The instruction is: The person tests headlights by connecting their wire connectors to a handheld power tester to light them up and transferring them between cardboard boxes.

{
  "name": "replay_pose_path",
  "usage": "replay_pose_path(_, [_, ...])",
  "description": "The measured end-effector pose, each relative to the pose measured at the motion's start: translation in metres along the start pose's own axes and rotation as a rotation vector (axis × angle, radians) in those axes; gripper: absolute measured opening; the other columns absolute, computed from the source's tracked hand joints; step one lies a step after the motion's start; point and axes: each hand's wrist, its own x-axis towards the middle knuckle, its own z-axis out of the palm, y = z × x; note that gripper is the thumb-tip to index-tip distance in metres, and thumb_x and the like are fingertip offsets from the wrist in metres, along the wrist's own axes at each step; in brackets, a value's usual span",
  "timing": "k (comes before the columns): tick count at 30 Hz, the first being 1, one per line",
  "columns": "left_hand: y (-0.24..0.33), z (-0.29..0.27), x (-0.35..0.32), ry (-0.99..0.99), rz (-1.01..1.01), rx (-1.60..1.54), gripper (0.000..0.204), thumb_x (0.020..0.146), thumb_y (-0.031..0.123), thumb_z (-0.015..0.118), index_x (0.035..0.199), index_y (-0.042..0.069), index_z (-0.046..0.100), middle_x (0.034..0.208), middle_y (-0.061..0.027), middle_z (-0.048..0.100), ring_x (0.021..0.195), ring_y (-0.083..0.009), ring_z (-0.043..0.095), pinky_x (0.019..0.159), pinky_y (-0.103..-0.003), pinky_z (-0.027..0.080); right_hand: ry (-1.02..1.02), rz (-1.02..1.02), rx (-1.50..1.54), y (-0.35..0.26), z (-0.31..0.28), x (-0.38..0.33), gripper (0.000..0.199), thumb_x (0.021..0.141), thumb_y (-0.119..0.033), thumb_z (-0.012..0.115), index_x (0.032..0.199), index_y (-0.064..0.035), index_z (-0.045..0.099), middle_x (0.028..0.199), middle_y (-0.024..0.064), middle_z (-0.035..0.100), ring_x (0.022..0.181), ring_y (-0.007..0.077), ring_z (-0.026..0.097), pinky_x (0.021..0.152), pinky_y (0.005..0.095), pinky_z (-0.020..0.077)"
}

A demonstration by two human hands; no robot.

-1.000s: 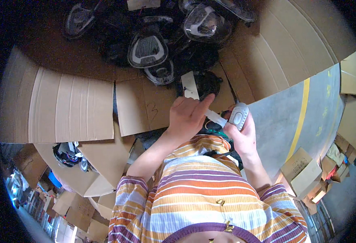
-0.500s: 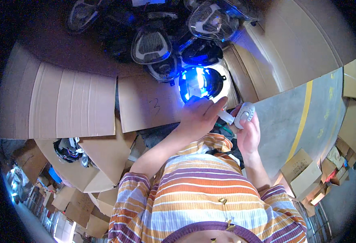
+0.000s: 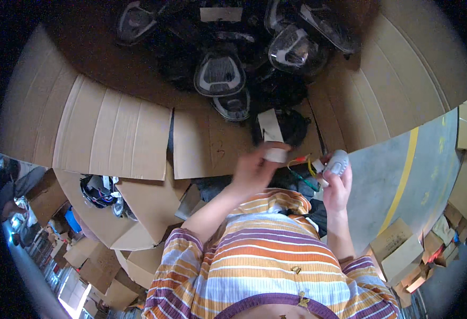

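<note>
My left hand (image 3: 256,169) is closed and blurred by motion, with a short white piece (image 3: 276,154) at its fingertips; its kind is unclear. Just beyond lies a dark round lamp (image 3: 295,126), unlit, and a white rectangular strip (image 3: 269,125) shows against it. My right hand (image 3: 337,190) grips a light grey oval handheld device (image 3: 337,162) with small marks on its face. Beside that device is a small white connector (image 3: 318,166), held near the right fingers. Thin yellow, red and green wires (image 3: 309,175) hang between my hands.
A large open cardboard box (image 3: 212,143) stands in front, holding several clear-fronted lamps (image 3: 220,74) in its dark inside. At left, a smaller carton (image 3: 138,196) holds a lamp with wires (image 3: 99,191). Grey floor with a yellow line (image 3: 403,181) runs along the right.
The lamp has gone from glowing bright blue-white to dark. My left hand has drawn back from the connector at my right hand, which still grips the grey device. The view has shifted slightly.
</note>
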Motion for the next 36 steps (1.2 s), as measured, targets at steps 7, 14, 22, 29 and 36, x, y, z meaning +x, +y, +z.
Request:
replay_pose_path(7, [0.02, -0.08, 0.047, 0.389, -0.052, -0.183, 0.025, 0.079, 0.021, 0.039, 0.082, 0.001, 0.054, 0.045, 0.0076, 0.033, 0.041, -0.0004, 0.025, 0.037, -0.016, 0.017, 0.015, -0.035, -0.451, -0.003, 0.01, 0.004, 0.04, 0.054, 0.002, 0.045, 0.091, -0.0021, 0.033, 0.074, 0.004, 0.039, 0.065, 0.0104, 0.039, 0.06, 0.0228, 0.0353])
replay_pose_path(14, [-0.09, -0.151, 0.139, 0.507, -0.191, 0.67, 0.03, 0.074, 0.025, 0.04, 0.077, -0.002, 0.053, 0.061, -0.0168, 0.053, 0.06, -0.0286, 0.052, 0.054, -0.034, 0.039, 0.04, -0.075, -0.397, -0.002, 0.01, 0.0, 0.043, 0.057, 0.002, 0.047, 0.096, -0.002, 0.03, 0.077, 0.0042, 0.037, 0.068, 0.0112, 0.038, 0.061, 0.023, 0.0343])
replay_pose_path(22, [-0.146, -0.176, 0.165, 0.344, -0.234, 0.931, 0.028, 0.072, 0.025, 0.038, 0.077, 0.001, 0.054, 0.073, -0.02, 0.052, 0.074, -0.0317, 0.05, 0.067, -0.037, 0.039, 0.016, -0.151, -0.452, -0.001, 0.011, 0.002, 0.041, 0.059, 0.002, 0.046, 0.096, -0.0027, 0.03, 0.075, 0.0031, 0.037, 0.065, 0.0096, 0.038, 0.057, 0.0218, 0.0351])
replay_pose_path(29, [-0.038, -0.071, 0.085, -0.252, 0.161, 1.018, 0.028, 0.062, 0.015, 0.05, 0.09, 0.018, 0.053, 0.073, -0.0109, 0.054, 0.065, -0.0275, 0.052, 0.058, -0.035, 0.043, 0.101, -0.118, -0.254, -0.002, 0.017, 0.009, 0.036, 0.059, 0.004, 0.045, 0.092, -0.0056, 0.033, 0.075, 0.0029, 0.039, 0.062, 0.0087, 0.04, 0.049, 0.0197, 0.0361])
replay_pose_path(36, [-0.065, -0.088, 0.107, 0.27, 0.184, 0.6, 0.017, 0.067, 0.014, 0.049, 0.08, 0.003, 0.053, 0.069, -0.0169, 0.052, 0.065, -0.0312, 0.051, 0.053, -0.034, 0.041, 0.112, -0.153, -0.264, -0.002, 0.017, 0.009, 0.037, 0.059, 0.005, 0.043, 0.093, -0.0058, 0.034, 0.074, 0.0028, 0.041, 0.057, 0.0087, 0.04, 0.046, 0.0187, 0.0347])
